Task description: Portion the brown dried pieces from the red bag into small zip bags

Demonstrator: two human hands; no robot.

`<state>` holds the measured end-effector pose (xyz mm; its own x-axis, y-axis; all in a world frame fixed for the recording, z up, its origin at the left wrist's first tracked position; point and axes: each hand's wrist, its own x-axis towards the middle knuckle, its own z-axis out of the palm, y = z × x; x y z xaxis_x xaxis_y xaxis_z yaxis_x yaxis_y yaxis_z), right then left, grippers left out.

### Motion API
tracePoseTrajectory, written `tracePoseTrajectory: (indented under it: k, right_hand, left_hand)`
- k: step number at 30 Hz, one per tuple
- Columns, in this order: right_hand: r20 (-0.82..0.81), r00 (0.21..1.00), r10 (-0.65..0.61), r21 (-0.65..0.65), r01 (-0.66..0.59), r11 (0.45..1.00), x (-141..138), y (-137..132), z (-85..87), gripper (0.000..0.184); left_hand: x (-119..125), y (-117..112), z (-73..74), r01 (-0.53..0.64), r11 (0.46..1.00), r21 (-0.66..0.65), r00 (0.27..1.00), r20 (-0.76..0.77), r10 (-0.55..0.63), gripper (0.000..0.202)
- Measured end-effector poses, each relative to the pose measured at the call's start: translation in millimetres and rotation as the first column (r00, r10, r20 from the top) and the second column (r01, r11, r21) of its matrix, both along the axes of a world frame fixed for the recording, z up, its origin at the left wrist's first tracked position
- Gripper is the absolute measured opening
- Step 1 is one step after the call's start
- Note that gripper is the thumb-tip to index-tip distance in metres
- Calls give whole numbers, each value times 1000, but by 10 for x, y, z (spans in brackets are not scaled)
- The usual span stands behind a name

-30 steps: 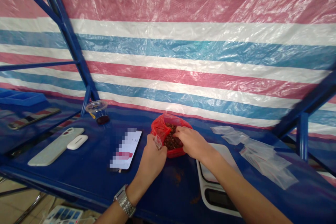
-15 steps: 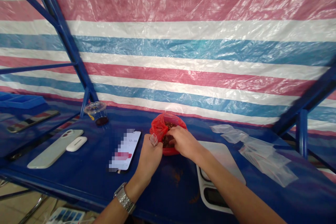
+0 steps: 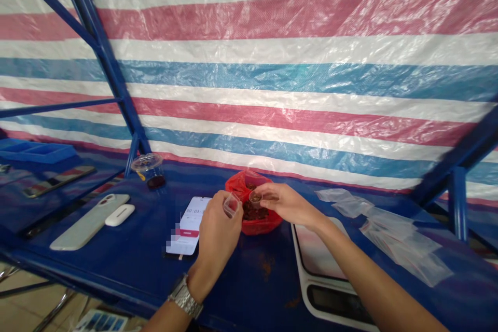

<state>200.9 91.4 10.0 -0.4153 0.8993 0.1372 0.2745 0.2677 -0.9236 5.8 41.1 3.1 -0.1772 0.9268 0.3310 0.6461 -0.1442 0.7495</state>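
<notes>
The left hand (image 3: 217, 233) is pinching a thin clear plastic cup (image 3: 231, 205), light and crushable, best held at its rim, while the right hand (image 3: 288, 203) is pinching a smaller clear cup (image 3: 256, 198) above dark granules (image 3: 252, 211) in a soft red plastic bag (image 3: 270, 225) on the blue desk (image 3: 249, 280).

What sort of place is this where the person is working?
Probably a makeshift packing stall: a striped plastic tarpaulin hangs behind a blue steel shelf, with a digital scale and small clear plastic bags on it.
</notes>
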Motion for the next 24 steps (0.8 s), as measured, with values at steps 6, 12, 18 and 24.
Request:
tracePoseTrajectory:
  k: [6,12,18,24]
  right_hand:
    - [-49,996,77,43,-75,996,-70,-169,312,24]
    - [243,970,-4,446,-108,888,-312,-397,483,35]
    - [353,936,6,531,-206,822,-388,-462,517,37]
    - [238,965,-107,582,-53,812,-333,-339,484,36]
  left_hand:
    - [62,-17,8,38,997,-60,989,-144,-46,8]
    - [74,-13,-5,48,996,-76,989,-135,-58,12]
    - [67,-18,-2,42,996,-77,994,-96,-49,12]
    - [60,-28,22,41,998,-44,998,-36,-42,12]
